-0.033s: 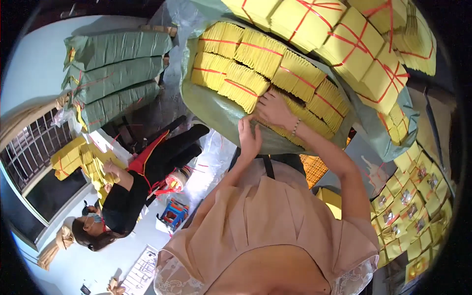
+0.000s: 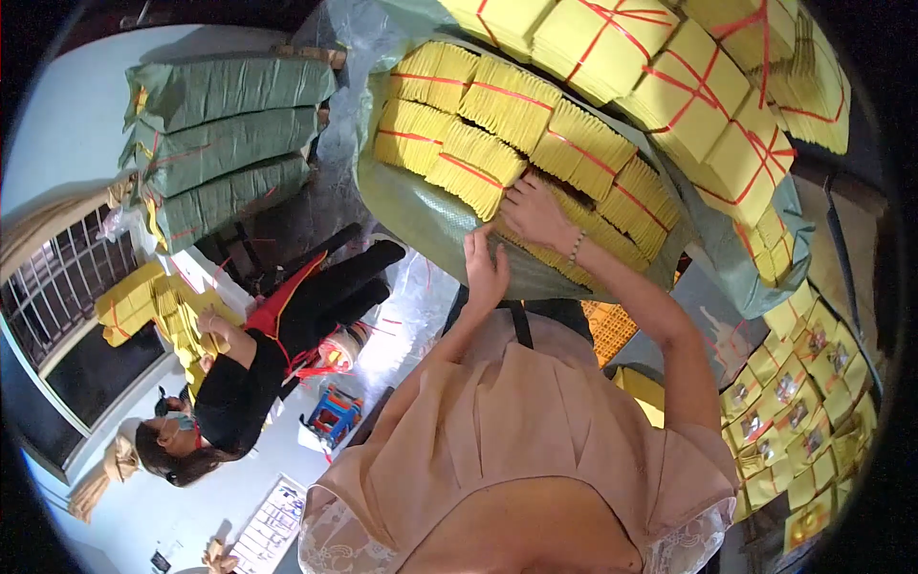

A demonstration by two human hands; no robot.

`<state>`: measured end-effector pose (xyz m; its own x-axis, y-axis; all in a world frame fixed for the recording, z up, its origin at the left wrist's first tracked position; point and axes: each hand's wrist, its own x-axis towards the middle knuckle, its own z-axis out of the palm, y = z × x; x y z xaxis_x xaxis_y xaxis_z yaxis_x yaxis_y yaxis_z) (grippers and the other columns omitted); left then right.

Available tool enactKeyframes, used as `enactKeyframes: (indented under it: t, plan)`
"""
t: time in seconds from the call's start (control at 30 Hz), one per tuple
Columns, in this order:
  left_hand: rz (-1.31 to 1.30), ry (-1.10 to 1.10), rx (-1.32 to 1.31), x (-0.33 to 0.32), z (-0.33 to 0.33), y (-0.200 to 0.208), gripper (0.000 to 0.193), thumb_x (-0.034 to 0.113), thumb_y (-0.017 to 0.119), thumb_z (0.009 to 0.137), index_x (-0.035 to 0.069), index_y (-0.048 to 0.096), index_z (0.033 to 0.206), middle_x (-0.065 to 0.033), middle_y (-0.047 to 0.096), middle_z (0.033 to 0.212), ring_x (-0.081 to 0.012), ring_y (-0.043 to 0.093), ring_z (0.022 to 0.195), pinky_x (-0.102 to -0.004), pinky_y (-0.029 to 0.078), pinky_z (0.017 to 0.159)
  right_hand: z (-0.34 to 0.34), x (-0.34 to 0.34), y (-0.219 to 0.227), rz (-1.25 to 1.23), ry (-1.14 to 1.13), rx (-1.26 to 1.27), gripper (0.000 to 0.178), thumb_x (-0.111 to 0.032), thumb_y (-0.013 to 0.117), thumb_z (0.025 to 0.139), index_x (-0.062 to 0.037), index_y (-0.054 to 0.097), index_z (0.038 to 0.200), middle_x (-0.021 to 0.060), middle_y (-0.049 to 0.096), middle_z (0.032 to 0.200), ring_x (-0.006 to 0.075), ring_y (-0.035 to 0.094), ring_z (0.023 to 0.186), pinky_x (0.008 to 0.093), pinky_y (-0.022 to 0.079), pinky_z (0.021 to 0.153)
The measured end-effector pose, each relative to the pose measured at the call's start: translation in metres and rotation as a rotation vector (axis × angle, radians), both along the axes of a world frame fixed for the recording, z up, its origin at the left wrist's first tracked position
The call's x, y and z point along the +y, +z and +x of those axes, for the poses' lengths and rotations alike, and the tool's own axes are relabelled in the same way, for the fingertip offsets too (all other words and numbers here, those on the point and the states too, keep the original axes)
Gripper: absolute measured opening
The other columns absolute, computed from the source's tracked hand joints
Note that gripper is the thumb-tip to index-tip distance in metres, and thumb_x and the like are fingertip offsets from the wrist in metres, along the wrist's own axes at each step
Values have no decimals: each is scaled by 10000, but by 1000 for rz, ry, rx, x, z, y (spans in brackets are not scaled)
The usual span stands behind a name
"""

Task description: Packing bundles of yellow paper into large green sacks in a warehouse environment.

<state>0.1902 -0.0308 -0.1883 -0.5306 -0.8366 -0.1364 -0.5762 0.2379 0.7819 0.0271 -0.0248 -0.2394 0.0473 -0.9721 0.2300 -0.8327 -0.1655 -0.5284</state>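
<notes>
Several yellow paper bundles (image 2: 574, 161), bound with red straps (image 2: 513, 95), fill the green sack (image 2: 430, 212). The right hand (image 2: 543, 218) reaches in among them, the left hand (image 2: 488, 273) rests at the sack's near edge; I can't tell whether either one's fingers grip. Probably dense but bendable, each bundle likely wants holding around its strapped middle.

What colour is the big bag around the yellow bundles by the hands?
The bag is greyish green, best seen in the head view.

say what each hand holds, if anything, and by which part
Cannot tell: the right hand is over the yellow bundles, the left hand at the green sack; no grip shows.
</notes>
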Motion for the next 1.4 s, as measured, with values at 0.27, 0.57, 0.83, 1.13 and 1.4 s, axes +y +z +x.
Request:
enactKeyframes:
  t: [0.27, 0.57, 0.83, 1.13, 1.4]
  plan:
    - [-143, -111, -309, -12, -12, -10, 422, 72, 558, 741, -47, 466, 1136, -211, 460, 1010, -376, 440, 966, -446, 384, 845, -3, -22, -2, 132, 60, 50, 111, -146, 546, 730, -86, 639, 721, 71, 642, 747, 200, 593, 835, 331, 409, 819]
    - [-80, -44, -209, -16, -20, -27, 307, 132, 531, 715, -50, 453, 950, -244, 507, 901, -404, 462, 891, -481, 387, 756, -3, -31, 3, 313, 88, 209, 118, -156, 557, 738, -160, 644, 817, 48, 640, 749, 207, 619, 784, 326, 445, 751]
    - [194, 11, -222, -39, -30, -48, 227, 161, 455, 854, 17, 548, 1003, -226, 580, 866, -403, 536, 813, -514, 409, 735, -9, -35, -2, 214, 108, 225, 108, -157, 563, 733, -131, 634, 810, 75, 633, 718, 204, 635, 712, 325, 481, 690]
    - [303, -150, -648, -34, -48, -66, 331, 264, 352, 913, 97, 555, 1114, -128, 547, 1161, -333, 489, 1062, -500, 353, 880, -12, -34, -12, 142, 120, 201, 78, -171, 574, 736, -128, 626, 775, 76, 621, 655, 212, 633, 673, 335, 473, 642]
    - [563, -154, -329, -66, -39, -133, 465, 353, 428, 839, 121, 523, 1231, -103, 506, 1304, -366, 516, 1124, -499, 411, 864, -11, -38, -6, 79, 117, 150, 92, -149, 566, 735, -137, 641, 788, 75, 610, 643, 223, 625, 666, 342, 469, 624]
